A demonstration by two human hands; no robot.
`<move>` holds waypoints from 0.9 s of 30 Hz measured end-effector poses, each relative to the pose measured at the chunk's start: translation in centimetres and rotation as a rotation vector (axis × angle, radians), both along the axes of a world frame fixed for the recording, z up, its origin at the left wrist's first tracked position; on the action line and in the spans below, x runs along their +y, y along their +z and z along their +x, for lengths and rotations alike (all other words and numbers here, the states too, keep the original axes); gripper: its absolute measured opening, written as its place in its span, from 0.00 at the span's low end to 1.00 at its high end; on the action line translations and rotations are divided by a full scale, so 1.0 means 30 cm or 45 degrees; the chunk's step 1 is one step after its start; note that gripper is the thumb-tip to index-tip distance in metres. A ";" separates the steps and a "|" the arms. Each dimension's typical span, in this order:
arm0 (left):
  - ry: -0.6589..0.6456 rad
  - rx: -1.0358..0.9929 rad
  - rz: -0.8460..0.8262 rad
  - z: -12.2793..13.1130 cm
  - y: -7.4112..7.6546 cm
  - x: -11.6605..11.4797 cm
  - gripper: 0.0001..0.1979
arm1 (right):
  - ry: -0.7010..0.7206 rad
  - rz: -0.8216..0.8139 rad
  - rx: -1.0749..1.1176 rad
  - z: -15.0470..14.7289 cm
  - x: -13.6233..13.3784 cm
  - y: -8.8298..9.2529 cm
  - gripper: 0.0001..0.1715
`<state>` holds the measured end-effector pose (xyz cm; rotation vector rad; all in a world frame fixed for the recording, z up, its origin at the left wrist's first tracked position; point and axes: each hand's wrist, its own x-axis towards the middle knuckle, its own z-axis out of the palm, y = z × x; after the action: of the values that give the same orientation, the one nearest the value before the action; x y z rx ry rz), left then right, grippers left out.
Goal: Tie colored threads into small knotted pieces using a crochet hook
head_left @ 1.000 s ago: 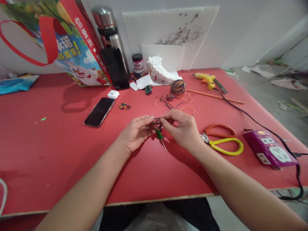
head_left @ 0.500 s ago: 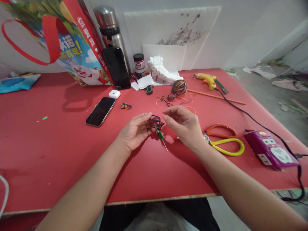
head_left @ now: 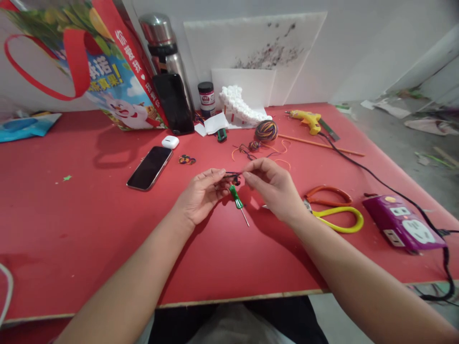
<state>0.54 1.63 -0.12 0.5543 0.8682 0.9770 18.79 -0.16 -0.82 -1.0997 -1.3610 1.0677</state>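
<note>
Between thumb and fingers, my left hand (head_left: 206,193) pinches a small dark multicoloured piece of yarn work (head_left: 234,178). My right hand (head_left: 270,186) is closed in a pinch at the right end of that yarn, with a strand running to its fingertips. Just below, a small screwdriver (head_left: 237,198) with a green handle points its metal shaft down to the right; whether it lies on the table or touches my left fingers I cannot tell. Scissors (head_left: 335,217) with one orange and one yellow handle lie partly behind my right wrist.
A ball of multicoloured yarn (head_left: 266,130) with loose strands lies beyond my hands. A phone (head_left: 149,167), an earbud case (head_left: 170,142) and a small knotted yarn piece (head_left: 187,160) are to the left. On the right are a yellow glue gun (head_left: 306,119) and a purple power strip (head_left: 401,222).
My right fingers have closed on the yarn beside my left hand. The yarn piece sits slightly higher, and more of the screwdriver's green handle shows.
</note>
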 end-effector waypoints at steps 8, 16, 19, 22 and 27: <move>-0.013 -0.034 0.070 0.000 0.004 -0.003 0.15 | 0.032 -0.182 0.292 -0.010 0.000 0.012 0.13; -0.062 -0.029 0.100 -0.003 0.006 -0.006 0.14 | 0.077 -0.159 0.216 -0.013 -0.008 0.015 0.11; -0.132 -0.002 0.119 -0.003 0.006 -0.013 0.16 | 0.018 -0.072 0.044 -0.014 -0.009 0.004 0.08; -0.212 0.007 0.201 0.002 0.003 -0.021 0.15 | -0.039 0.073 -0.129 -0.017 -0.009 -0.013 0.05; -0.320 -0.004 0.297 0.009 -0.001 -0.034 0.13 | -0.101 0.325 -0.392 -0.016 -0.013 -0.023 0.07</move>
<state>0.82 0.62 -0.15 0.8401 0.6660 0.8528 18.31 -0.55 -1.50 -1.1468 -1.6309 0.6619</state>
